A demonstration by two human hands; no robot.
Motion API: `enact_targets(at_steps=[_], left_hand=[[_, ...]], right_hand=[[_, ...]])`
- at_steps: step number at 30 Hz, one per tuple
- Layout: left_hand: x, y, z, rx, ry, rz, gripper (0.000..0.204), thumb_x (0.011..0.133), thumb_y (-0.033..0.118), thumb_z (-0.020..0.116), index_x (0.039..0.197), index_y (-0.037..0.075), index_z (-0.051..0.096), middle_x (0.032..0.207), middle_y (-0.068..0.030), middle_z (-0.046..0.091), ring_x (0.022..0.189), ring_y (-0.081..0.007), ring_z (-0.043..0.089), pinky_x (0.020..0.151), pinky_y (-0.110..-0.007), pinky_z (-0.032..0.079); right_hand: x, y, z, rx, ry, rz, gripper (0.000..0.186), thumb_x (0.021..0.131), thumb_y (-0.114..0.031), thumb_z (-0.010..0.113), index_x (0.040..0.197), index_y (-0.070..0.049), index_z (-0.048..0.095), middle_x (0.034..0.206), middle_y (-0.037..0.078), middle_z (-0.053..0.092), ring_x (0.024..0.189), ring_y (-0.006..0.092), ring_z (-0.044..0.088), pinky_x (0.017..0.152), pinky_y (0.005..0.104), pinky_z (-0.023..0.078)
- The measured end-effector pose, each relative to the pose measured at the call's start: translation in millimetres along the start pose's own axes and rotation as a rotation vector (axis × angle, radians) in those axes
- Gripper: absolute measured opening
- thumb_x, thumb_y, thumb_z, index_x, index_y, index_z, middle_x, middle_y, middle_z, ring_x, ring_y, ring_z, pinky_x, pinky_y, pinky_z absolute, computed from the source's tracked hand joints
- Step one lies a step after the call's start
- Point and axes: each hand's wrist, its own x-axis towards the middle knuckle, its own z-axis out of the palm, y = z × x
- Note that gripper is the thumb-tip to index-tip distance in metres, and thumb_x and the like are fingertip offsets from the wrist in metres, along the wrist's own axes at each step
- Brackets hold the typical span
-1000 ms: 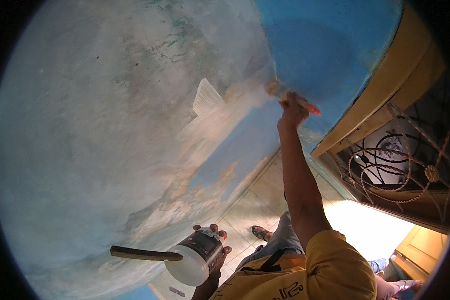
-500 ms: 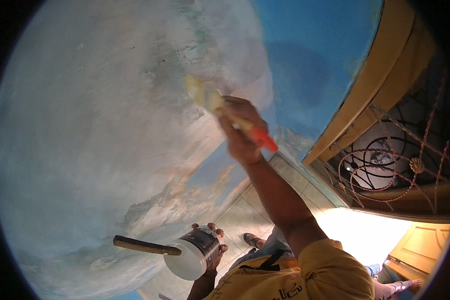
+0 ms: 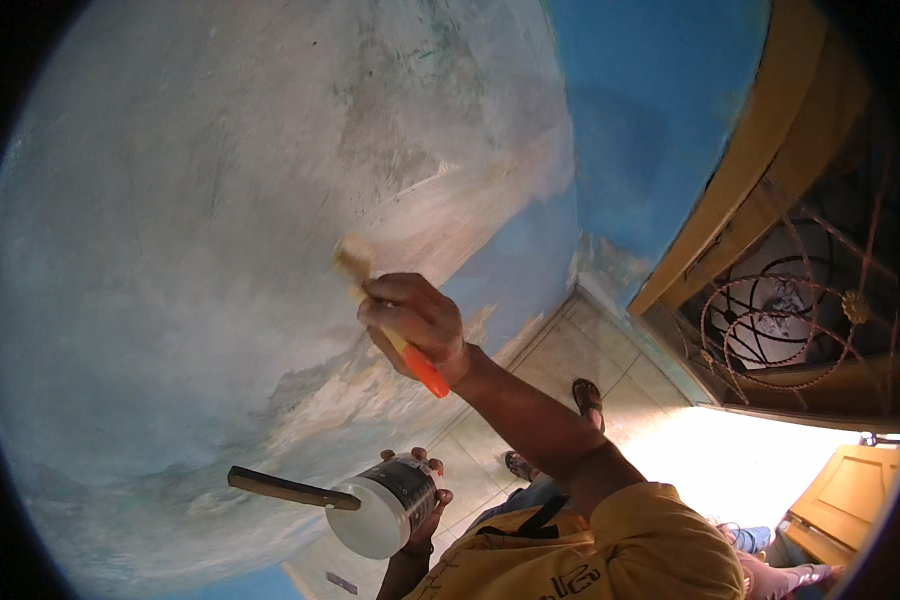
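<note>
My right hand is closed around a paintbrush with a yellow handle and an orange-red end. Its pale bristles lie at a wall painted in cloudy greys, whites and blues; whether they touch it is hard to tell. Lower down, my left hand grips a whitish plastic tub with a dark label. The tub is tilted, and a flat wooden stick juts from its top out to the left. What is inside the tub cannot be made out.
On the right, a wooden frame borders a wrought-iron grille. Tiled floor runs along the wall's foot, under my sandalled feet. A small dark flat object lies low on the floor. Another person's legs show near a wooden panel.
My right hand and the brush have moved down and left across the wall. The view has shifted slightly, and a second sandalled foot now shows. My left hand still holds the tub.
</note>
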Motion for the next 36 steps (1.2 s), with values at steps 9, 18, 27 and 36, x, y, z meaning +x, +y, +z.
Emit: enact_targets(at_steps=[9, 18, 27, 36], left_hand=[[5.0, 0.2, -1.8, 0.031, -0.047, -0.024, 0.048, 0.096, 0.039, 0.058, 0.142, 0.034, 0.044, 0.141, -0.01, 0.039, 0.128, -0.0309, 0.039, 0.087, -0.053, 0.048], [5.7, -7.9, 6.0, -0.062, -0.027, 0.025, 0.046, 0.097, 0.04, 0.057, 0.142, 0.033, 0.045, 0.14, -0.0135, 0.04, 0.125, -0.0363, 0.039, 0.086, -0.057, 0.05], [14.8, -17.2, 18.0, 0.1, -0.083, 0.098, 0.049, 0.095, 0.038, 0.062, 0.14, 0.03, 0.045, 0.135, -0.0158, 0.041, 0.121, -0.037, 0.042, 0.082, -0.057, 0.053], [11.2, -28.2, 23.7, 0.537, 0.025, 0.255, 0.054, 0.092, 0.038, 0.065, 0.141, 0.025, 0.048, 0.134, -0.0168, 0.043, 0.122, -0.0381, 0.045, 0.084, -0.059, 0.054]], right_hand=[[55.9, 152.6, -173.4, -0.276, 0.378, 0.297, 0.022, 0.097, -0.02, 0.06, 0.112, -0.005, 0.064, 0.11, 0.011, 0.066, 0.106, 0.0195, 0.062, 0.097, 0.0353, 0.05], [8.3, 14.9, -34.6, -0.233, -0.59, -0.421, 0.019, 0.09, -0.016, 0.066, 0.101, -0.001, 0.068, 0.12, 0.016, 0.061, 0.109, 0.0308, 0.062, 0.094, 0.0413, 0.053], [185.9, 108.3, -182.0, -0.462, 0.08, -0.215, 0.013, 0.087, 0.001, 0.07, 0.099, -0.004, 0.069, 0.1, 0.012, 0.069, 0.094, 0.0281, 0.068, 0.082, 0.0382, 0.056], [44.8, 10.5, -30.8, -0.178, -0.75, -0.499, 0.038, 0.069, -0.014, 0.072, 0.106, -0.01, 0.066, 0.118, 0.01, 0.061, 0.113, 0.0264, 0.06, 0.097, 0.038, 0.051]])
